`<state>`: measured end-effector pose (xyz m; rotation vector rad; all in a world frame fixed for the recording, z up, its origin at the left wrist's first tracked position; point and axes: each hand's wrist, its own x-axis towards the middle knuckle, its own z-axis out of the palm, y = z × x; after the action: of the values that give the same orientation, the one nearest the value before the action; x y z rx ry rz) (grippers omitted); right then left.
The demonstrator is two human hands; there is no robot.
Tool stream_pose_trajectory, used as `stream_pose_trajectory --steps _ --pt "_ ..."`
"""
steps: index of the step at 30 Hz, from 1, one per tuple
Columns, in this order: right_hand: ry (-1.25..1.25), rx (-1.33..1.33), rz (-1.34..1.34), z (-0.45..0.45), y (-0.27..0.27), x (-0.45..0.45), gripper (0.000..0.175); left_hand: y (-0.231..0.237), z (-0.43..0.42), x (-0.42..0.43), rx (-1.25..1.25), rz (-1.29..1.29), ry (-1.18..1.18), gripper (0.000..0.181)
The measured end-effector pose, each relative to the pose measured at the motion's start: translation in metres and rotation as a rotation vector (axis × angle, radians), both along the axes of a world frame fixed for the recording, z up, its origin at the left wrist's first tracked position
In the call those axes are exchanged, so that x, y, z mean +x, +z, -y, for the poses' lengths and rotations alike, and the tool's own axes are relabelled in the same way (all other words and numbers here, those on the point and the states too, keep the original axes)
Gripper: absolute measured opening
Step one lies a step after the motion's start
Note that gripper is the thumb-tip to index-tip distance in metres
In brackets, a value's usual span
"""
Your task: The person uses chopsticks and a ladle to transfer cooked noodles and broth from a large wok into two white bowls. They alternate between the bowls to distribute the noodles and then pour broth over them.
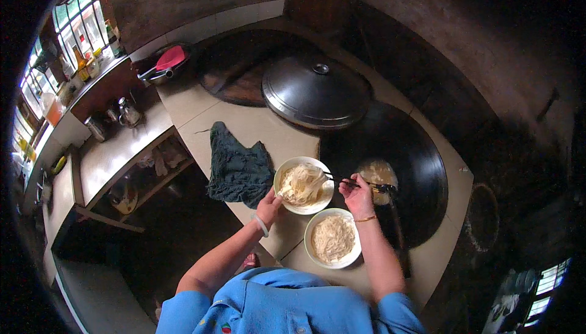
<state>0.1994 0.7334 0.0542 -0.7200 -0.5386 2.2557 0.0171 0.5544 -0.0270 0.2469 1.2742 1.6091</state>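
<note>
My left hand [269,207] grips the rim of a white bowl of noodles [302,185] at its lower left. In my right hand [357,192] is a pair of dark chopsticks [336,177], their tips among the noodles in that bowl. A second white bowl [333,239], also full of noodles, stands nearer my body, by my right wrist. Behind my right hand lies a large dark wok [412,151] with cloudy, pale liquid [377,171] at its bottom. A dark, crumpled cloth [238,167] lies left of the first bowl.
A domed metal lid [318,91] sits beyond the bowls, partly over another large round cooking opening [229,64]. A long handle [397,228] rests across the wok's near rim. Farther left are a pink scoop [170,57], a metal kettle [129,113] and a side counter [123,151].
</note>
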Motion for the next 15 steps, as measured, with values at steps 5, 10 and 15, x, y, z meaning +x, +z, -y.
stream_pose_trajectory --steps 5,10,15 --pt "-0.029 0.136 0.053 -0.006 0.041 0.003 0.02 -0.033 -0.005 -0.002 0.106 -0.067 -0.002 0.047" --pt "-0.043 0.305 0.128 -0.002 0.068 0.007 0.023 -0.022 -0.001 0.0 0.078 -0.046 -0.008 0.046" --pt "-0.094 0.427 0.228 0.008 0.044 0.005 0.026 -0.008 0.001 0.003 0.058 -0.019 -0.027 0.048"
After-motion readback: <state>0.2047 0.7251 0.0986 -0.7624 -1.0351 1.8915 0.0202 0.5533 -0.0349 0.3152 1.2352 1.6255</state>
